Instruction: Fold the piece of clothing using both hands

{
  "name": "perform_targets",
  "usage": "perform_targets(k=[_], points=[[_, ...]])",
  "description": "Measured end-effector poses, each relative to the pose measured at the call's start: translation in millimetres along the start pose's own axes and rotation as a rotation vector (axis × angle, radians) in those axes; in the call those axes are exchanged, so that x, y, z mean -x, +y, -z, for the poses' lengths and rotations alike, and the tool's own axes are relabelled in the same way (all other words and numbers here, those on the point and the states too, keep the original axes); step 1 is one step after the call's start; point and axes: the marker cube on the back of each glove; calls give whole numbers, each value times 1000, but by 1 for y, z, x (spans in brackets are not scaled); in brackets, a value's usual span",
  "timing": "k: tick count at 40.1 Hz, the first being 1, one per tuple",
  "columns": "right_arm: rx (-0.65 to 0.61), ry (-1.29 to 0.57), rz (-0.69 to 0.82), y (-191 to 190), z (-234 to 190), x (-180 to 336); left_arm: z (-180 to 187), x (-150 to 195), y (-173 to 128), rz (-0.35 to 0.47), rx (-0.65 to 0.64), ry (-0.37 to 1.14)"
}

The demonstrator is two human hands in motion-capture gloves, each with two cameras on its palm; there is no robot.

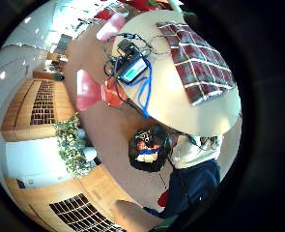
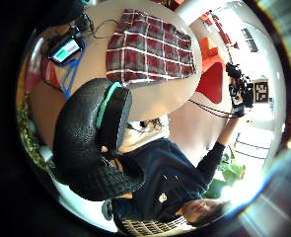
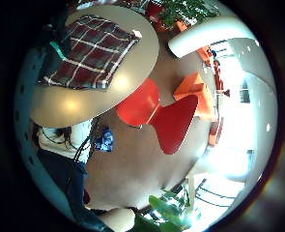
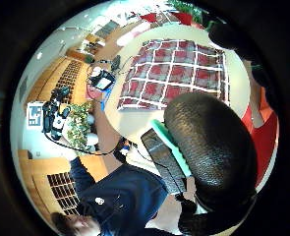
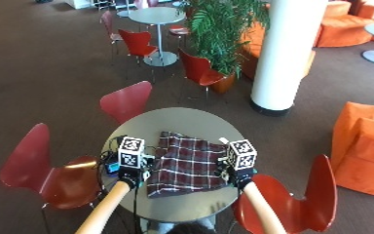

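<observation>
Clothing [image 5: 188, 165] dark red plaid, white lines; table [image 5: 180, 119] grey; chairs [image 5: 127, 100] red

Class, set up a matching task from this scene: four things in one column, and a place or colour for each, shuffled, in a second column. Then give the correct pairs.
Things:
1. plaid garment
2. small device with a screen
3. white pillar
4. round table

Descriptions:
A. standing beside a potted plant
B. grey, with red chairs around it
C. lying flat between the two hands
D. at the table's edge, near the left hand

Pairs: 1-C, 2-D, 3-A, 4-B
</observation>
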Motion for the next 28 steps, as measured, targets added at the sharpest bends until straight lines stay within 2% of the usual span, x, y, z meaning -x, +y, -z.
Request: perform_targets(k=[9,13,20,28], points=[[30,45,-19,0,-4,2,-15,4,-3,12,31,4],[34,65,-33,-7,-8,-5,-18,2,-6,-18,8,24],[45,42,-40,-6,0,-13,-25,-5,-22,-122,-84,71],[81,3,-67,-17,-1,-28,-34,-14,-40,-152,-75,161]])
